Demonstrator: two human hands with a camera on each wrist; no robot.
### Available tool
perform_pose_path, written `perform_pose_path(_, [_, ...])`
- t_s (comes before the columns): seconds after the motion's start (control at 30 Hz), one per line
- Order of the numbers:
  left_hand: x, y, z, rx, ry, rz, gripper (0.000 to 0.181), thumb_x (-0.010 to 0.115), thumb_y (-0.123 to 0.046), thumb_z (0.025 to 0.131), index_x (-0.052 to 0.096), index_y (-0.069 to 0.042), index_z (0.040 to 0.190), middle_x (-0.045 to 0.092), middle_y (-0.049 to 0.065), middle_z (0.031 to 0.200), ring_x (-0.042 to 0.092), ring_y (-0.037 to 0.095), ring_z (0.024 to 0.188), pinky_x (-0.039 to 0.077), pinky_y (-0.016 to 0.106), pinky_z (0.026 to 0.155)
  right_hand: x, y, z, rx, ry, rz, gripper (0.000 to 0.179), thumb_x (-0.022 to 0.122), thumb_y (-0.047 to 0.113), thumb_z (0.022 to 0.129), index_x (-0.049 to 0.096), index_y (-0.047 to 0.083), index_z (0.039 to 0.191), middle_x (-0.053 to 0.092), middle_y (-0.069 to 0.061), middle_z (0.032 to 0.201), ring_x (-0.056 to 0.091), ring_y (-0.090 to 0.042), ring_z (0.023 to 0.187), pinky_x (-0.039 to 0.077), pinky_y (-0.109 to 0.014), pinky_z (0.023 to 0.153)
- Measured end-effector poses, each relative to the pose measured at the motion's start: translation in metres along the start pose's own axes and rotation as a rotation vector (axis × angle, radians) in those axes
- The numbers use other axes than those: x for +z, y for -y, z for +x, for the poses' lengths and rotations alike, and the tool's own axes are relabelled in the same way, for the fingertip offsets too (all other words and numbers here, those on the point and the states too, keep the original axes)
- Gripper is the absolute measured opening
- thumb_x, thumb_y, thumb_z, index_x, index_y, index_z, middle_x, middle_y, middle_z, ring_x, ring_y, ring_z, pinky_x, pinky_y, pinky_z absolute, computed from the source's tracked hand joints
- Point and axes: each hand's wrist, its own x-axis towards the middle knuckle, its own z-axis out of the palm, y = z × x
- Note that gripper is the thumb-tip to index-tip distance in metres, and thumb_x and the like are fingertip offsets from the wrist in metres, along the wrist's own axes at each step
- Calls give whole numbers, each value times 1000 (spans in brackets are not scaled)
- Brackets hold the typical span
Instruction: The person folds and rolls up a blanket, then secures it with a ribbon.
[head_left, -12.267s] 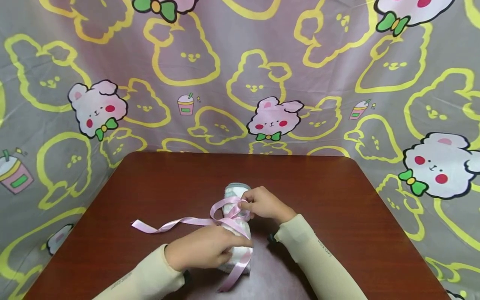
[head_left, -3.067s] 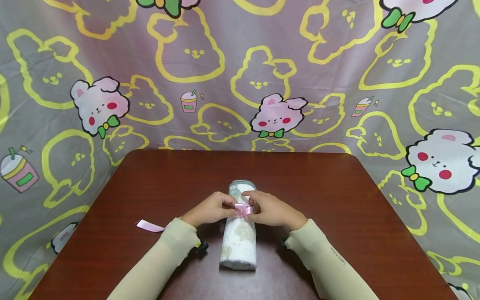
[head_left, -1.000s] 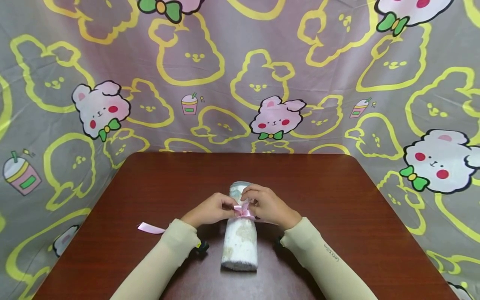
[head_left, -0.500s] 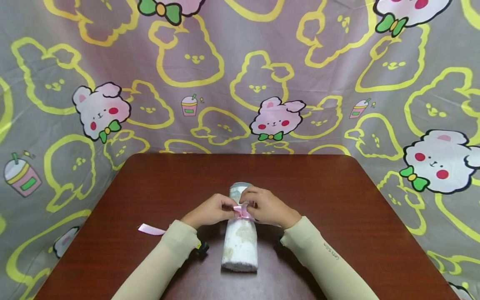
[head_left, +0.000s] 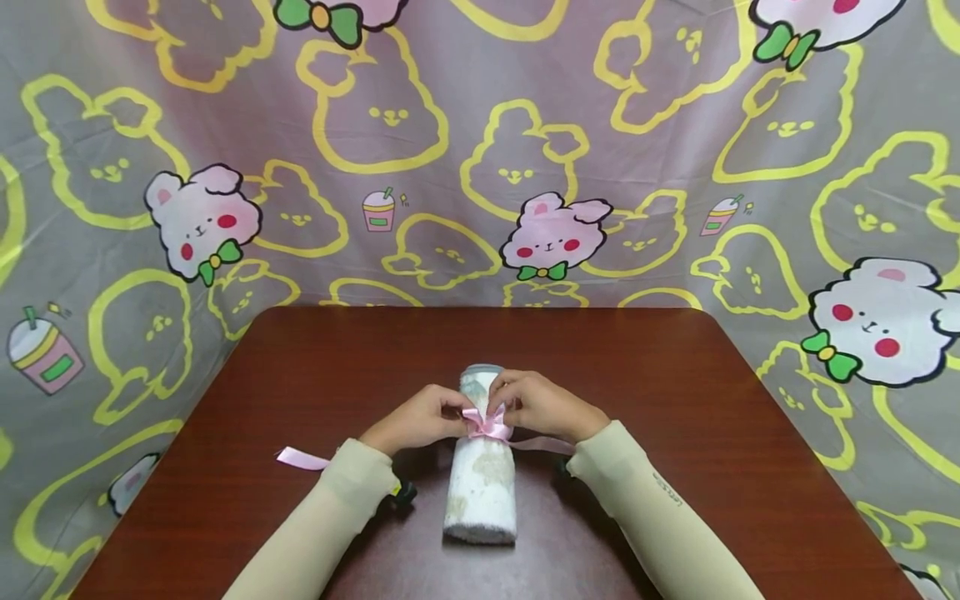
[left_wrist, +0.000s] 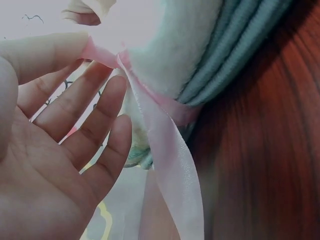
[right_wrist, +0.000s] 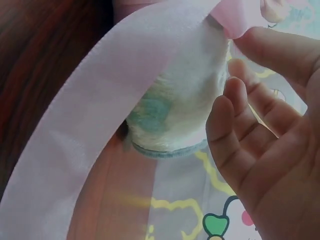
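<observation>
A rolled white towel (head_left: 482, 492) with grey-green patches lies lengthwise on the table, its ribbed grey-green edges showing in the left wrist view. Round its middle runs a pink satin ribbon (head_left: 489, 427), gathered on top into a bow with small loops. My left hand (head_left: 422, 417) pinches the bow's left loop between thumb and forefinger, the other fingers spread loosely below. On the opposite side, my right hand (head_left: 551, 408) pinches the right loop by thumb and fingertip. One ribbon tail (right_wrist: 75, 120) hangs beside the right hand, another (left_wrist: 175, 160) beside the left. Fingers partly hide the knot.
The brown wooden table (head_left: 360, 358) spreads around the towel. A patterned grey curtain (head_left: 450, 142) with bear and rabbit drawings encloses its back and sides. The left ribbon tail's end (head_left: 302, 458) lies on the tabletop, left of the left sleeve.
Earlier the ribbon was loosely looped, one tail trailing down the towel. Both hands then came to the middle. The bow's loops now stand out wider, and the right tail shows more.
</observation>
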Motion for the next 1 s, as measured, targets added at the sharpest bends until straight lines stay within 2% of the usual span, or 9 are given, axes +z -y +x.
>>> perform_pose_path(0.1, [-1, -2, 0, -17, -8, -11, 10, 75, -5, 85, 74, -10, 93, 69, -1, 84, 60, 22, 76, 49, 27, 63, -1, 3, 1, 36, -15, 4, 27, 69, -5, 80, 73, 21, 86, 61, 11, 98, 58, -7, 89, 51, -28, 72])
perform_pose_path(0.23, [-3, -4, 0, -25, -11, -5, 12, 75, -3, 83, 74, -12, 91, 69, -2, 83, 60, 17, 74, 50, 26, 63, -2, 8, 2, 99, -14, -14, 26, 72, -4, 80, 73, 22, 84, 65, 15, 85, 60, -5, 78, 51, -27, 67])
perform_pose_path(0.4, [-2, -2, 0, 5, 4, 24, 12, 74, -3, 84, 74, -12, 91, 70, 0, 85, 61, 15, 75, 51, 28, 65, -7, 12, 2, 196, 58, 88, 24, 74, -2, 81, 75, 20, 90, 68, 13, 79, 62, -8, 72, 52, -28, 64])
perform_pose_path(0.5, [-1, -1, -1, 2, 5, 35, 11, 75, -5, 84, 74, -13, 91, 70, -1, 85, 60, 13, 76, 51, 28, 66, -11, 14, 4, 177, 96, 99, 20, 78, 1, 80, 76, 18, 91, 69, 11, 81, 63, -9, 73, 53, -29, 65])
perform_pose_path(0.63, [-2, -1, -1, -20, 5, 37, 12, 75, -6, 84, 74, -16, 91, 70, -1, 86, 60, 11, 76, 51, 28, 66, -16, 15, 9, 91, 119, -3, 12, 80, 8, 80, 77, 18, 86, 68, 14, 80, 61, -4, 71, 52, -26, 64])
perform_pose_path(0.83, [-2, -2, -1, -27, 5, 39, 11, 75, -7, 85, 75, -17, 90, 69, -3, 85, 60, 12, 75, 50, 27, 66, -17, 15, 13, 97, 129, -61, 13, 78, 5, 81, 76, 18, 81, 67, 16, 74, 60, 0, 67, 51, -23, 61])
perform_pose_path(1.0, [-4, 0, -1, -24, -10, 17, 10, 75, -7, 84, 74, -16, 88, 68, -4, 80, 59, 13, 71, 51, 29, 62, -14, 13, 14, 75, 99, -96, 20, 77, -1, 78, 74, 18, 83, 66, 16, 75, 60, 0, 70, 51, -23, 63])
